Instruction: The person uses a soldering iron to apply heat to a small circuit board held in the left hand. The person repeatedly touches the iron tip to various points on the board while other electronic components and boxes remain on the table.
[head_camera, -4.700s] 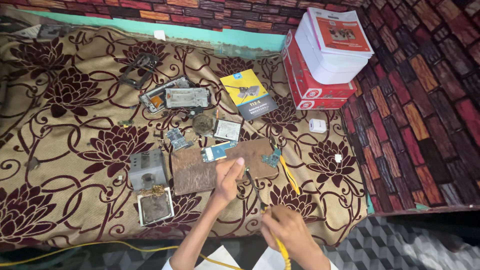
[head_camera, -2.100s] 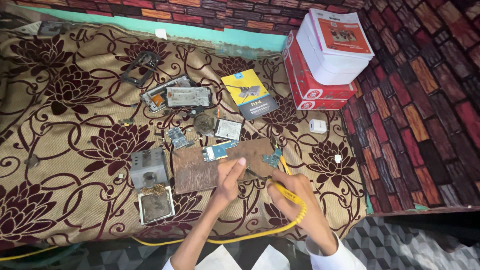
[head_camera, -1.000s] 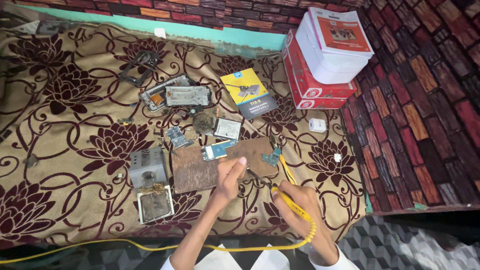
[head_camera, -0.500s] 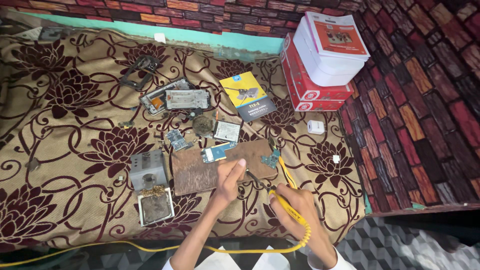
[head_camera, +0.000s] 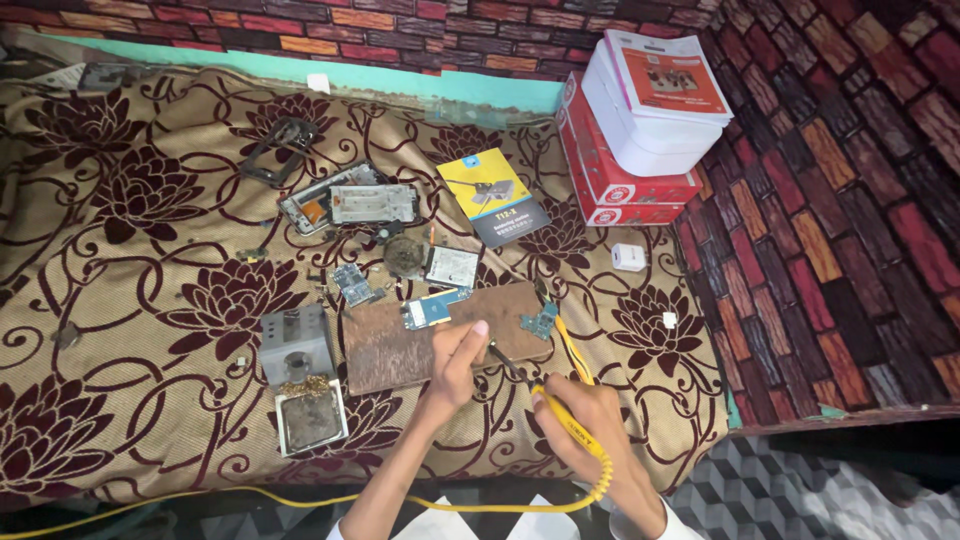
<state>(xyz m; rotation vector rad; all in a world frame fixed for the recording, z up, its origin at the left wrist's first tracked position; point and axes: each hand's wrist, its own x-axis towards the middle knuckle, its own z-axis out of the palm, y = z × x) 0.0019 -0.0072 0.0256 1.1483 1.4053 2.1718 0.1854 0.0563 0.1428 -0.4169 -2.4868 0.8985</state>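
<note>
My right hand (head_camera: 590, 430) grips a yellow soldering iron (head_camera: 565, 425), its tip just beside my left hand (head_camera: 460, 355), which presses loosely on the brown board (head_camera: 400, 345). A small circuit board (head_camera: 432, 310) lies there, on the floral bedspread (head_camera: 150, 300).

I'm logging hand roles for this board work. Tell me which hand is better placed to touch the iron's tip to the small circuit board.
Right. The right hand already grips the yellow soldering iron, its tip angled toward the small circuit board on the wooden board. The left hand rests on the wood, seemingly steadying.
</note>
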